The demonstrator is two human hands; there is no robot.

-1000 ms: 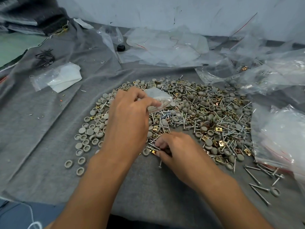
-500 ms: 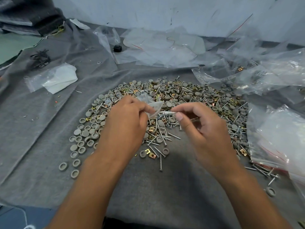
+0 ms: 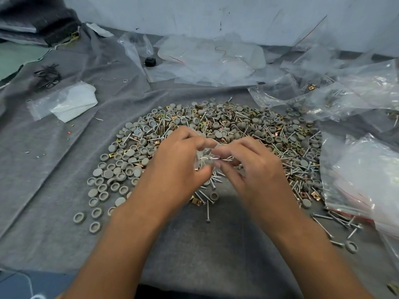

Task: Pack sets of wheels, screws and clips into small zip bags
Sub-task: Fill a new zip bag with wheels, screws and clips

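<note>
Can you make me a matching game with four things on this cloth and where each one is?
Things:
1. small zip bag
2. black cap
3. folded white cloth in a bag
4. lone grey wheel

Places:
A. far left of the pile
B. between both hands
C. near right, beside loose screws
D. far side, by clear plastic

Pairs: 1-B, 2-D, 3-A, 4-C

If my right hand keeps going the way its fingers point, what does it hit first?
Most likely the small zip bag pinched in your left hand; your right hand already looks to be touching it, though motion blur hides the exact contact.
</note>
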